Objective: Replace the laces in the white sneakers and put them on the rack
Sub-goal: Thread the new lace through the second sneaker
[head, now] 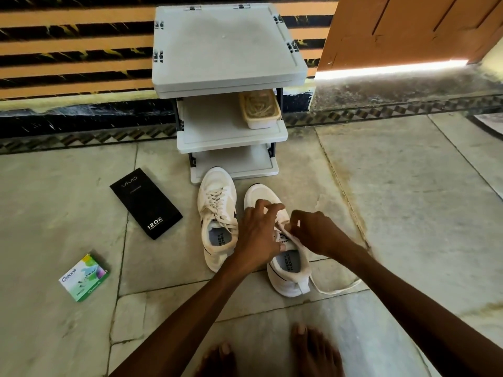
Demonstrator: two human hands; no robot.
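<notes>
Two white sneakers stand side by side on the floor in front of the grey rack (pixel 231 131). The left sneaker (pixel 217 213) is laced, its lace ends loose over the tongue. Both hands work over the right sneaker (pixel 285 268). My left hand (pixel 258 235) lies on the lacing area with fingers curled at the eyelets. My right hand (pixel 310 232) pinches the cream lace (pixel 334 289), which trails past the heel onto the floor. The eyelets under my hands are hidden.
A black phone box (pixel 145 204) lies left of the sneakers, a small green carton (pixel 84 277) further left. A lidded tub (pixel 260 108) sits on the rack's middle shelf. Striped wall behind, an orange door (pixel 408 28) at right. My bare feet (pixel 313 352) are at the bottom.
</notes>
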